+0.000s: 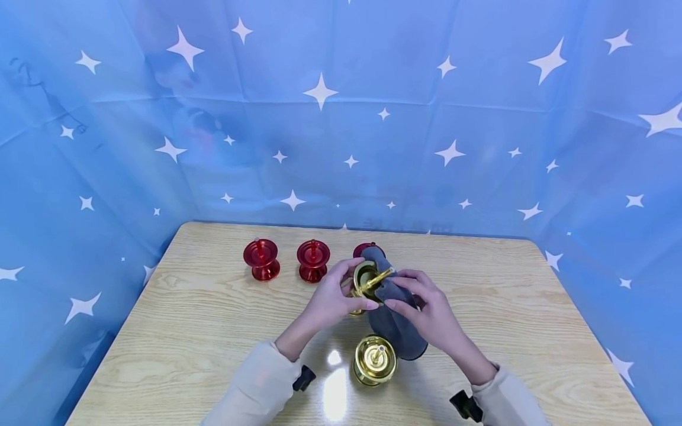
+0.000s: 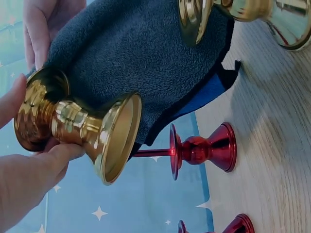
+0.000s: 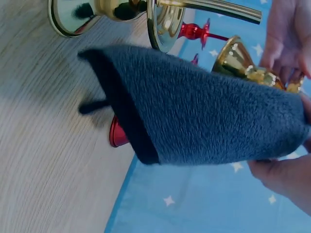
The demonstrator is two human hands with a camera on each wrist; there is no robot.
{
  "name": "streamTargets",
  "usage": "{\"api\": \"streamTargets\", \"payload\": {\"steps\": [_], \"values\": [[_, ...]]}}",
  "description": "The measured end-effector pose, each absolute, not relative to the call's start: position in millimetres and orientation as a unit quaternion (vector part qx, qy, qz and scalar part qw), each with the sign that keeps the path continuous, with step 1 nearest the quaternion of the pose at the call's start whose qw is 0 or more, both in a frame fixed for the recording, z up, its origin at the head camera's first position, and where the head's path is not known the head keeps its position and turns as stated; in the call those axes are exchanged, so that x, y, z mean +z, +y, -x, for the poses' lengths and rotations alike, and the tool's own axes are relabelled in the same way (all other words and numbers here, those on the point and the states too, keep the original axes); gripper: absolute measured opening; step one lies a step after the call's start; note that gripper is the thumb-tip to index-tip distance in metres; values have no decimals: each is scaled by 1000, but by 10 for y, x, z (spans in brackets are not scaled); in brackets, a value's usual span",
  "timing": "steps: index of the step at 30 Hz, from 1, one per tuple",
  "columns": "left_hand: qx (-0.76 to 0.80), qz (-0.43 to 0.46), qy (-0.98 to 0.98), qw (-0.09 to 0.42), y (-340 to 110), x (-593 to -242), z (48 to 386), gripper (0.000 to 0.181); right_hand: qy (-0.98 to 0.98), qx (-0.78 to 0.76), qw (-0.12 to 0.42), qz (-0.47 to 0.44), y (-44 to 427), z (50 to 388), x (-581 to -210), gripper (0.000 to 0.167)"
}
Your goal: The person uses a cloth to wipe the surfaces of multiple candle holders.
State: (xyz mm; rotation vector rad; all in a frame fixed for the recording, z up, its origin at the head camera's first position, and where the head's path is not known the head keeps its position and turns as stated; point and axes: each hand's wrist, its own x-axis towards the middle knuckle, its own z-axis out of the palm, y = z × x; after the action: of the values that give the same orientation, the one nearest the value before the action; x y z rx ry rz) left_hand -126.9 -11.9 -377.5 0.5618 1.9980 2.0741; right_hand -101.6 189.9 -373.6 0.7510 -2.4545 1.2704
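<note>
Above the table my left hand (image 1: 337, 291) grips a gold metal candle holder (image 1: 359, 288), tilted, with its cup and center stem turned toward my right hand. Fingers and thumb lie around the cup, and the flared base (image 2: 121, 138) points away in the left wrist view. My right hand (image 1: 428, 307) holds a dark grey-blue cloth (image 1: 396, 319) at the cup's rim; the cloth hangs down in folds. A second gold candle holder (image 1: 375, 360) stands upright on the table, nearer to me. Part of the right hand's grip is hidden by the cloth in the right wrist view.
Two red candle holders (image 1: 261, 259) (image 1: 313, 260) stand at the back left of the wooden table (image 1: 213, 331). A third red one (image 1: 364, 248) is partly covered by the cloth. Blue star-patterned fabric (image 1: 330, 148) hangs behind the table.
</note>
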Motion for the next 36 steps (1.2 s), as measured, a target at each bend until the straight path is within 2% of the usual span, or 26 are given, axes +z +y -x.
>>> {"api": "streamTargets", "payload": {"steps": [5,11,15,22,25,31,36], "values": [[695,-232,664,146,-127,-3771,1268,74,-851,436,139,-256,1907,1047,-3674,26],[645,-274,687,190,-151,-3748,1272,73,-865,412,122,-257,1946,1100,-3604,33],[660,-266,680,175,-144,-3746,1264,73,-870,410,126,-242,1925,1086,-3596,31],[697,-227,671,107,-109,-3772,1244,73,-868,451,104,-179,1819,982,-3610,21],[698,-233,667,117,-129,-3788,1249,72,-863,460,103,-181,1817,976,-3612,21],[692,-273,644,178,-222,-3787,1288,68,-854,476,81,-196,1874,1024,-3551,26],[703,-293,624,175,-254,-3776,1318,56,-842,510,46,-169,1887,1049,-3533,21]]}}
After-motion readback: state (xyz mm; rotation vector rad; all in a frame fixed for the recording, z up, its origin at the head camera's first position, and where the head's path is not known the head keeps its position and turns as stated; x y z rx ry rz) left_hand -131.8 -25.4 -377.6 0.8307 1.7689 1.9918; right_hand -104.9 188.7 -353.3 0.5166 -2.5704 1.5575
